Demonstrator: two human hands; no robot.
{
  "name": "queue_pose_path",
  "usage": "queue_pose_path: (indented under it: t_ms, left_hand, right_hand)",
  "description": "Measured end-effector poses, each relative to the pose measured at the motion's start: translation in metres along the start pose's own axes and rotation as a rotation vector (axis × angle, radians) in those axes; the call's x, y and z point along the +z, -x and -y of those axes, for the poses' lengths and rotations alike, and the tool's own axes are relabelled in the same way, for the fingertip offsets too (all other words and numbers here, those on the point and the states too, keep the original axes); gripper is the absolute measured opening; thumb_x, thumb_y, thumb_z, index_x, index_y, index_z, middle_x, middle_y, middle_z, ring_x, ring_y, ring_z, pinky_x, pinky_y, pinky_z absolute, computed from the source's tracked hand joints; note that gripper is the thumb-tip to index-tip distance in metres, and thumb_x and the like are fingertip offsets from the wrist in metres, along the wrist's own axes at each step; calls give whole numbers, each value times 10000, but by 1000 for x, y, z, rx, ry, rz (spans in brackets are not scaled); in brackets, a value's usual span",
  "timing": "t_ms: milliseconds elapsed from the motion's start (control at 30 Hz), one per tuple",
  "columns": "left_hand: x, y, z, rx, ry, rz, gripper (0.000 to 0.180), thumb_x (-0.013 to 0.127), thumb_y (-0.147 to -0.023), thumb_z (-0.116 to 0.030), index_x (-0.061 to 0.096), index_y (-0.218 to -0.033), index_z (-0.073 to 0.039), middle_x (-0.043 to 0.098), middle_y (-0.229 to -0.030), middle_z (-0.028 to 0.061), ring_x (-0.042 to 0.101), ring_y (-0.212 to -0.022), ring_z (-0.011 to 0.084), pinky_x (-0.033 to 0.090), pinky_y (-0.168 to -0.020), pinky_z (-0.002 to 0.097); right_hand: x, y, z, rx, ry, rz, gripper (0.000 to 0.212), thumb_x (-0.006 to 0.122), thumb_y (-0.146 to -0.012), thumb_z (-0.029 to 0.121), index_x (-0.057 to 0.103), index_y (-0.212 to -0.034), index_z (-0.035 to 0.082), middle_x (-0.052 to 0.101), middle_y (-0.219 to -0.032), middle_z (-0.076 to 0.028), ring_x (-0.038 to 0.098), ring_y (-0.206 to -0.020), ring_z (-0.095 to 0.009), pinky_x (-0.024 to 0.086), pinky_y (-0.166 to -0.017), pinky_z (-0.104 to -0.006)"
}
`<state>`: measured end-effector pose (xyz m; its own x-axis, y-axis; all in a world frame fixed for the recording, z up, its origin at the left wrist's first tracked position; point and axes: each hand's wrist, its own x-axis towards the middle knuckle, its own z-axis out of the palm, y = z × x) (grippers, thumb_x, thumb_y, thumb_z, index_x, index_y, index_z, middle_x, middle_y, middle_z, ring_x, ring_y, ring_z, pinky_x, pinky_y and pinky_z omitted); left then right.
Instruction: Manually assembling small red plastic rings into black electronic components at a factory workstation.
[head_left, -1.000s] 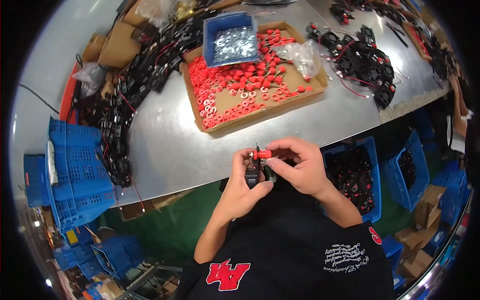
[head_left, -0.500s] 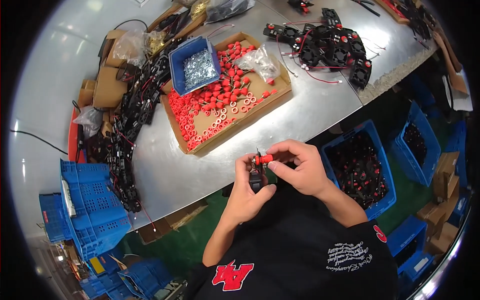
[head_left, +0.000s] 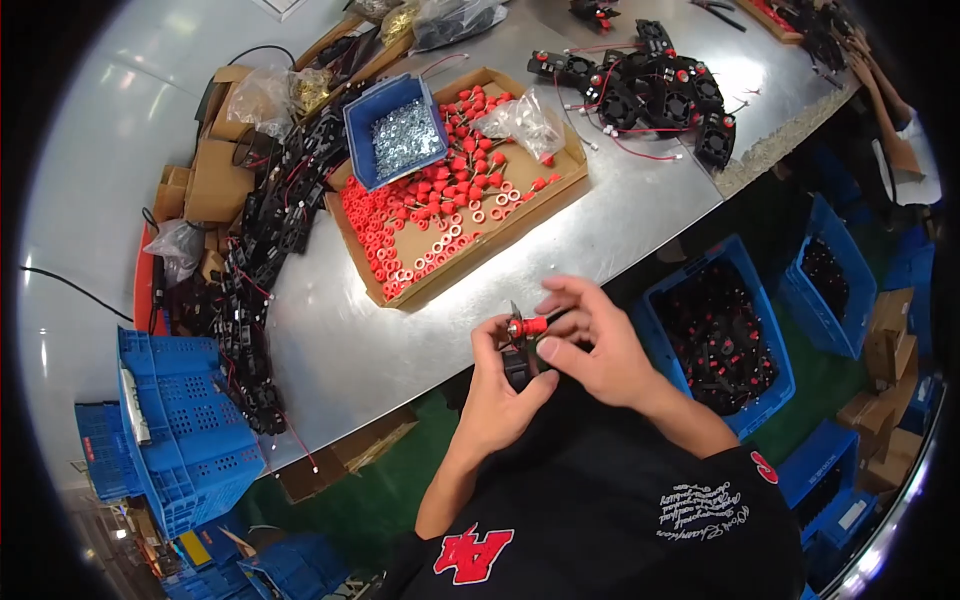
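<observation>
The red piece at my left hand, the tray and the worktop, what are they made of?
Red piece: probably plastic, smooth, evenly coloured. Tray: likely cardboard, matte brown, folded walls. Worktop: seemingly bare metal, perhaps steel, given its grey sheen and blurred highlights.

1. The desk (head_left: 330, 365) is gleaming like smooth, bare metal.
2. Between its near and far edges, the tray (head_left: 500, 240) is showing matt brown cardboard.
3. The bin (head_left: 362, 140) is looking like smooth blue plastic; its small pieces (head_left: 405, 135) are glinting like metal.
4. The clear bag (head_left: 530, 125) is shining, crinkled plastic.
5. By the near edge, the black part (head_left: 517, 368) is resembling plastic.
6. The shirt (head_left: 620, 480) is showing matt cloth.
</observation>
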<state>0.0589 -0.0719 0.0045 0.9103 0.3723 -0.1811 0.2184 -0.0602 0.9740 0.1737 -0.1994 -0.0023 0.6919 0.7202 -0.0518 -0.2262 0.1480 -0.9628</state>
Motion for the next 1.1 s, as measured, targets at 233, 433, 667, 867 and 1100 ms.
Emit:
queue_pose_path:
  t_ms: [233, 433, 667, 867, 1100]
  left_hand:
    - [4, 4, 5, 196, -235, 21, 894, 756, -777, -105, 161, -1430, 36, 448, -1358, 228, 500, -1231, 299, 408, -1059, 413]
    - [-24, 13, 4, 76, -79, 93, 697, 707, -867, -82, 295, -1424, -7, 519, -1239, 167, 591, -996, 197, 519, -782, 310]
    - [-64, 33, 25, -16, -60, -118, 292, 652, -925, -105, 577, -1191, -12, 640, -999, 73, 612, -895, 139, 506, -750, 276]
    - [-116, 41, 32, 170, -522, -653, 83, 652, -889, -60, 663, -959, -17, 632, -730, 71, 596, -604, 142, 471, -575, 265]
    - [-302, -5, 47, -71, -1633, -1361, 341, 713, -795, -265, 579, -1009, -37, 576, -913, 160, 576, -873, 331, 474, -770, 444]
  right_hand:
    - [3, 6, -3, 190, 288, -32, 192, 708, -903, 127, 694, -978, -49, 675, -761, -21, 591, -712, -48, 487, -637, -232]
    - [-70, -78, 49, -46, 489, -498, 185, 647, -942, 222, 710, -921, 49, 638, -776, 40, 559, -694, -52, 425, -609, -226]
    - [-188, -189, 102, -135, 445, -696, 326, 601, -971, 287, 659, -1145, 18, 672, -988, -56, 632, -845, -151, 512, -718, -277]
    - [-153, -152, 55, -377, 561, -730, 247, 571, -999, 174, 650, -1163, 7, 678, -1028, -34, 614, -858, -89, 470, -739, -217]
    - [-25, -76, -42, -523, 905, -323, 120, 624, -944, 56, 675, -1035, -2, 651, -873, -29, 566, -722, -87, 468, -634, -231]
